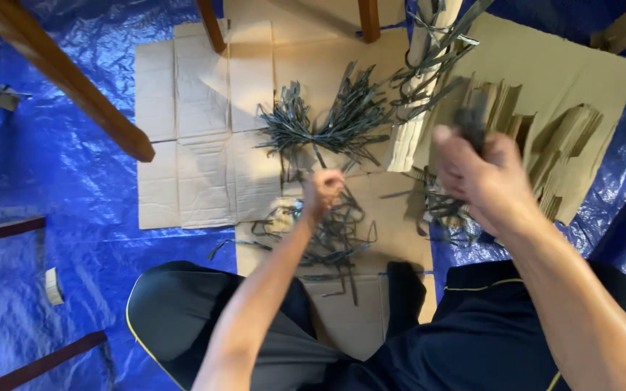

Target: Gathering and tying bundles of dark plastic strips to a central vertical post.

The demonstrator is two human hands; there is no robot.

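My left hand [322,190] is curled into a fist over a loose tangle of dark thin strips [331,235] lying on flattened cardboard [197,123]; it seems to pinch one or a few strips. My right hand [481,174] is raised higher and grips a bunch of the same dark strips [470,124], which stick up above its fingers. A fanned, tied-looking bundle of strips [327,123] lies farther out on the cardboard.
Blue tarpaulin [52,188] covers the floor. Wooden chair legs [67,80] cross at upper left and top. Folded cardboard pieces [559,137] lie at right, more strips [436,43] at top. My knees in dark trousers [204,311] fill the bottom.
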